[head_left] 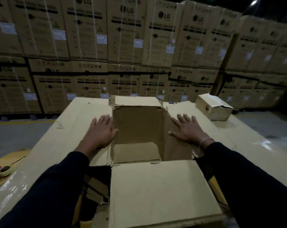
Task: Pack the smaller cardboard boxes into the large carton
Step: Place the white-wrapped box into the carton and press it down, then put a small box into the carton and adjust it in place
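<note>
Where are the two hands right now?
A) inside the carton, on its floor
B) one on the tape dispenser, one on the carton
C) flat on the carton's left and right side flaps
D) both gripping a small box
C: the left hand and the right hand lie palm down with fingers spread on the side flaps of the large carton, either side of its opening; the small box sits untouched, far right.
</note>
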`<state>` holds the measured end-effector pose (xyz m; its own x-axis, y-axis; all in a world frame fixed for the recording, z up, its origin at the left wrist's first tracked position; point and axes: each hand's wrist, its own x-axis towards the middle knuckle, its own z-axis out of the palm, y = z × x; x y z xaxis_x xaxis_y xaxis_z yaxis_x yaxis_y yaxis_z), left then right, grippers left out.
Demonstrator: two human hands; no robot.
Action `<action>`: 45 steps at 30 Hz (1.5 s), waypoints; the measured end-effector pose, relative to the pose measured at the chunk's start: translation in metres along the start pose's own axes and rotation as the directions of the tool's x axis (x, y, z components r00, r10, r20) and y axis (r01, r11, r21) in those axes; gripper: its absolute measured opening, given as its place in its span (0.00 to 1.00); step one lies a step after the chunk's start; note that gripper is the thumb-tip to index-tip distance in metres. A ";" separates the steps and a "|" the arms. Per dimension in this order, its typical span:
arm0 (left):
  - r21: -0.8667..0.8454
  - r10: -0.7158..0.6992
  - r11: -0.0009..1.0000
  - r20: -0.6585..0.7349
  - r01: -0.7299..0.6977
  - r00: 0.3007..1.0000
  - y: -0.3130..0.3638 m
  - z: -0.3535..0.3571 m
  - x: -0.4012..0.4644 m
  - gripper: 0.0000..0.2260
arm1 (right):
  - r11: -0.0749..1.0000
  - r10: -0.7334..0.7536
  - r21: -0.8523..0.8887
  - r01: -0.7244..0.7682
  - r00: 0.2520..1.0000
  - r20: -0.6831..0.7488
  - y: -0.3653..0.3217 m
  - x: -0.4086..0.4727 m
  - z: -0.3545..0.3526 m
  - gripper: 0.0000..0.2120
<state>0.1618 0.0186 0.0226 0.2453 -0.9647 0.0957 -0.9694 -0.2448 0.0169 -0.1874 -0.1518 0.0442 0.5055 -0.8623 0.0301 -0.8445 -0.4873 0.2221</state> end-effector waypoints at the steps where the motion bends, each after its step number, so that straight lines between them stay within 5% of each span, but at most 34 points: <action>1: 0.006 0.005 1.000 0.001 -0.005 1.000 0.001 -0.001 0.000 0.32 | 1.000 0.006 0.025 -0.005 1.000 -0.015 0.000 -0.010 0.000 0.42; 8: -0.002 0.017 1.000 0.095 -0.017 0.995 0.009 -0.013 -0.008 0.33 | 0.994 0.062 0.092 -0.057 0.997 -0.053 0.005 -0.059 -0.004 0.39; 14: -0.238 -0.024 0.967 0.274 0.092 0.961 0.058 -0.053 -0.016 0.36 | 0.993 0.047 0.111 -0.040 0.997 -0.065 0.051 -0.091 0.000 0.40; 18: -0.291 0.014 0.953 0.303 0.079 0.953 0.138 -0.077 -0.029 0.38 | 0.971 0.025 0.237 -0.015 0.999 -0.039 0.093 -0.118 0.004 0.40; 23: -0.274 0.179 0.955 0.238 -0.110 0.955 0.274 -0.096 -0.026 0.36 | 0.863 0.040 0.504 -0.031 0.999 -0.008 0.164 -0.150 0.020 0.42; 31: -0.244 0.454 0.868 0.041 -0.431 0.890 0.489 -0.076 -0.004 0.35 | 0.818 0.181 0.525 -0.234 0.972 0.152 0.315 -0.212 0.089 0.44; 45: -0.453 0.389 0.841 0.129 -0.295 0.912 0.678 0.074 0.094 0.34 | 0.719 0.324 0.575 -0.390 0.920 0.219 0.492 -0.207 0.196 0.38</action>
<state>-0.4718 -0.2447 -0.0306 -0.1527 -0.9877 -0.0346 -0.8913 0.1225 0.4365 -0.7425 -0.2398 -0.0436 0.1526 -0.9817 -0.1138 -0.9060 -0.0929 -0.4129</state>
